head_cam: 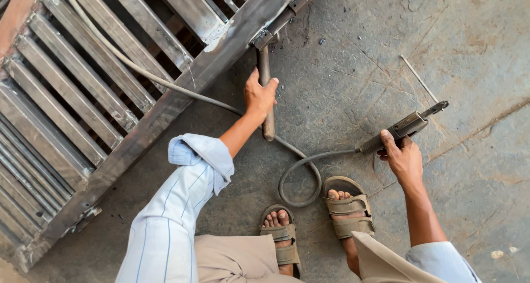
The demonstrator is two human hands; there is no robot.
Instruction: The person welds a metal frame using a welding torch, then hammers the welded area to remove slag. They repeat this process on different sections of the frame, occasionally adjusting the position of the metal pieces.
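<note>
My left hand (259, 95) is closed around a hammer (266, 92). Its handle runs straight away from me, up to the head, which touches the gate (165, 109) edge just past my fingers. My right hand (404, 159) is well apart, off to the side, closed around a welding holder (402, 129) that points up and away. Its cable (301, 175) loops between my hands, near my sandals (346, 208).

Metal gate (99, 90) on floor (469, 51) at left, hammer (266, 90) beside its frame, electrode holder (400, 129) right, cable (301, 175) between
</note>
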